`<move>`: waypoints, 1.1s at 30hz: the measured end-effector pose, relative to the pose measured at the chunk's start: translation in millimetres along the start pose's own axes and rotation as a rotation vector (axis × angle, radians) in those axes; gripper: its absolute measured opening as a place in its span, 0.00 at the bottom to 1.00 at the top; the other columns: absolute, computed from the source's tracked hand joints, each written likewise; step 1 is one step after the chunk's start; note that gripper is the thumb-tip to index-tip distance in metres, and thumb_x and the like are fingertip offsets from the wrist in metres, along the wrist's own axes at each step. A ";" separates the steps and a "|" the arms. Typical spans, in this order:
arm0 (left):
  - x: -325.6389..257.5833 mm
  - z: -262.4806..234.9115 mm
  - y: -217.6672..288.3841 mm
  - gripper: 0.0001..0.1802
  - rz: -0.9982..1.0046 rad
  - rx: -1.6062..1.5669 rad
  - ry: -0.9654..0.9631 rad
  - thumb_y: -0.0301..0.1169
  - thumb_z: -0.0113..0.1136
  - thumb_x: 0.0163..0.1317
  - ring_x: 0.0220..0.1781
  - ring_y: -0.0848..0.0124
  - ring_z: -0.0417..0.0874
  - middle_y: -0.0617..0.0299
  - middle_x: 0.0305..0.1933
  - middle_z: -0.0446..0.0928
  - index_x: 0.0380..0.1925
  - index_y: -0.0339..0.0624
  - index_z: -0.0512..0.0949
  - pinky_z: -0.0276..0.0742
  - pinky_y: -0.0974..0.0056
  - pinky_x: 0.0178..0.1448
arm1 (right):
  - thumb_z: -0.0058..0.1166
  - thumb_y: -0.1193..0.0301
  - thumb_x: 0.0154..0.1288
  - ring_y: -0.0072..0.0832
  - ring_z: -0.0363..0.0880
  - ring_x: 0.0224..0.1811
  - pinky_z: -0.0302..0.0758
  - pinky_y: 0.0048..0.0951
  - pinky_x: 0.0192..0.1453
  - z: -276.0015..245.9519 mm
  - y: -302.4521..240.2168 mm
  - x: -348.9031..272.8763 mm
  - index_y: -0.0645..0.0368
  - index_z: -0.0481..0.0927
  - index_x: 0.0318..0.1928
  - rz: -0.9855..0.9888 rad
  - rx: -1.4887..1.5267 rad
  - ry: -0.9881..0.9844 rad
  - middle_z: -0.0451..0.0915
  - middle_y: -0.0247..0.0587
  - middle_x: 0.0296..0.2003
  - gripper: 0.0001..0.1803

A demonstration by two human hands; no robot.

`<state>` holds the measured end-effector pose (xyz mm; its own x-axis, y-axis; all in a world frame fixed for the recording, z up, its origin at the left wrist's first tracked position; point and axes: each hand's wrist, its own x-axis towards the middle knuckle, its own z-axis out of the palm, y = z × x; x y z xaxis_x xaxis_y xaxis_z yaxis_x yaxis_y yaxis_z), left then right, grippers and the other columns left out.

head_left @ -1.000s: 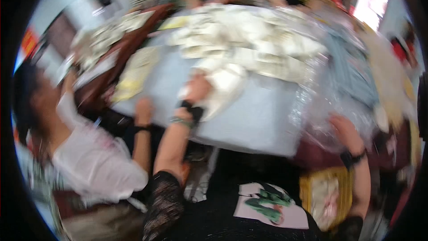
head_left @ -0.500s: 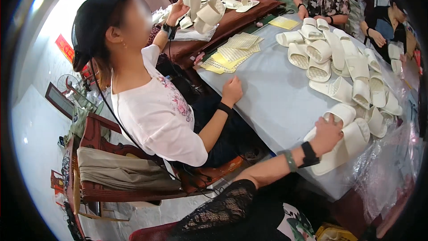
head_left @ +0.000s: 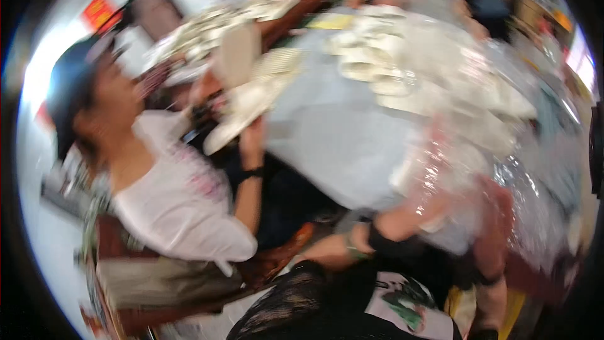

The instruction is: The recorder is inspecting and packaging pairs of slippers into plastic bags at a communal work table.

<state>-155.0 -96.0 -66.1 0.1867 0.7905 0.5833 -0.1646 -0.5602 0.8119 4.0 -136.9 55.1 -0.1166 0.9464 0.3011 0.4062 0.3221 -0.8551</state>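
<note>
My left hand is over the near right edge of the table, blurred and partly behind shiny clear plastic, which looks like a bag. My right hand is close by on the right, touching or just beside the same plastic. Motion smears the fingers of both hands, so I cannot see how they grip. White slippers lie on the table just past my left hand, partly seen through the plastic.
More white slippers are piled across the pale tabletop. Crumpled clear plastic gathers along the right edge. A person in a white top sits at left with a slipper and patterned sheets. Other people are across the table.
My left hand has left the slippers and come nearer to me, and my right hand has entered view. Clear plastic now covers the slippers near me. The view has swung right.
</note>
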 end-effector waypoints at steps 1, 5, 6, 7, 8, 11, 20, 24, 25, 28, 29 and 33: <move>5.0 -48.5 51.9 0.27 -0.111 0.710 -0.464 0.29 0.53 0.59 0.51 0.54 0.75 0.40 0.53 0.72 0.61 0.43 0.68 0.68 0.53 0.59 | 0.40 0.71 0.73 0.34 0.73 0.57 0.71 0.34 0.62 8.0 24.8 3.3 0.64 0.72 0.53 0.046 0.418 0.017 0.74 0.47 0.54 0.14; 49.2 -81.8 79.9 0.37 -0.115 0.019 0.758 0.25 0.51 0.65 0.63 0.58 0.69 0.50 0.66 0.61 0.70 0.45 0.46 0.64 0.52 0.67 | 0.36 0.67 0.76 0.35 0.74 0.58 0.76 0.38 0.58 40.4 19.7 27.2 0.63 0.71 0.47 0.185 1.194 -0.133 0.76 0.47 0.51 0.14; 51.1 -86.6 76.5 0.36 0.007 0.122 0.726 0.27 0.52 0.65 0.65 0.57 0.66 0.49 0.67 0.59 0.70 0.45 0.48 0.62 0.52 0.67 | 0.38 0.65 0.75 0.32 0.74 0.57 0.75 0.36 0.58 42.7 18.1 31.7 0.63 0.71 0.48 0.273 1.143 -0.134 0.76 0.45 0.50 0.14; 44.8 -97.7 86.3 0.36 0.142 0.258 0.729 0.28 0.54 0.64 0.67 0.56 0.64 0.49 0.68 0.58 0.70 0.45 0.50 0.61 0.52 0.68 | 0.40 0.65 0.74 0.28 0.76 0.54 0.75 0.31 0.56 52.7 13.6 30.8 0.64 0.73 0.46 0.265 1.098 -0.185 0.77 0.41 0.49 0.15; 54.0 -111.1 55.7 0.36 0.111 0.206 0.665 0.28 0.54 0.64 0.67 0.56 0.64 0.49 0.68 0.58 0.70 0.45 0.50 0.61 0.52 0.68 | 0.40 0.65 0.74 0.26 0.77 0.50 0.75 0.29 0.54 57.0 26.4 30.4 0.65 0.74 0.45 0.220 0.955 -0.173 0.78 0.39 0.47 0.15; 98.1 -142.7 -2.7 0.40 -0.213 1.156 0.119 0.39 0.67 0.54 0.73 0.49 0.54 0.45 0.69 0.59 0.66 0.44 0.62 0.53 0.50 0.72 | 0.43 0.66 0.73 0.25 0.77 0.47 0.75 0.27 0.51 62.0 43.2 23.0 0.66 0.76 0.44 0.174 0.700 -0.215 0.79 0.40 0.45 0.15; 110.6 -164.7 -43.8 0.13 0.155 0.824 0.148 0.28 0.56 0.57 0.50 0.53 0.77 0.48 0.51 0.76 0.43 0.39 0.78 0.71 0.55 0.57 | 0.55 0.70 0.60 0.38 0.75 0.38 0.75 0.37 0.40 61.2 59.3 4.8 0.62 0.73 0.36 -0.360 -0.504 -0.008 0.73 0.43 0.32 0.09; 93.2 -133.0 -30.4 0.06 0.416 1.039 -0.211 0.25 0.51 0.60 0.45 0.59 0.77 0.55 0.39 0.76 0.35 0.39 0.76 0.74 0.62 0.45 | 0.54 0.68 0.58 0.39 0.73 0.44 0.74 0.37 0.43 60.5 86.7 -2.1 0.64 0.72 0.37 -0.257 -0.773 -0.215 0.73 0.46 0.35 0.12; 82.9 -148.4 -40.0 0.05 0.145 1.037 -0.166 0.25 0.51 0.61 0.43 0.60 0.77 0.56 0.38 0.76 0.34 0.39 0.76 0.74 0.63 0.44 | 0.54 0.68 0.58 0.39 0.73 0.44 0.74 0.37 0.43 64.2 92.1 -3.2 0.64 0.72 0.37 -0.285 -0.770 -0.221 0.73 0.46 0.35 0.12; 76.3 -172.9 -37.7 0.04 0.059 1.016 -0.052 0.28 0.54 0.59 0.33 0.57 0.79 0.54 0.33 0.77 0.32 0.40 0.75 0.75 0.60 0.36 | 0.55 0.66 0.59 0.41 0.73 0.46 0.74 0.34 0.48 48.5 105.4 -5.4 0.65 0.74 0.41 -0.230 -0.735 -0.133 0.74 0.47 0.40 0.15; 72.9 -165.1 -31.0 0.05 0.148 1.113 0.023 0.30 0.56 0.58 0.30 0.55 0.79 0.53 0.31 0.76 0.31 0.41 0.74 0.75 0.58 0.33 | 0.55 0.66 0.59 0.41 0.73 0.46 0.74 0.34 0.48 44.2 104.9 -2.8 0.65 0.74 0.41 -0.246 -0.742 -0.128 0.74 0.47 0.40 0.15; 62.0 -118.4 -29.3 0.16 0.011 1.156 -0.178 0.40 0.67 0.51 0.35 0.52 0.80 0.52 0.34 0.79 0.35 0.42 0.77 0.77 0.54 0.38 | 0.55 0.60 0.60 0.43 0.72 0.49 0.72 0.38 0.52 62.0 100.2 5.8 0.67 0.75 0.43 -0.258 -0.776 -0.135 0.74 0.50 0.45 0.20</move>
<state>-253.3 -1.2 -56.8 0.3389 0.7895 0.5117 0.7951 -0.5311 0.2928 -12.2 -97.8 -55.0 -0.3800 0.8552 0.3525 0.8557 0.4697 -0.2171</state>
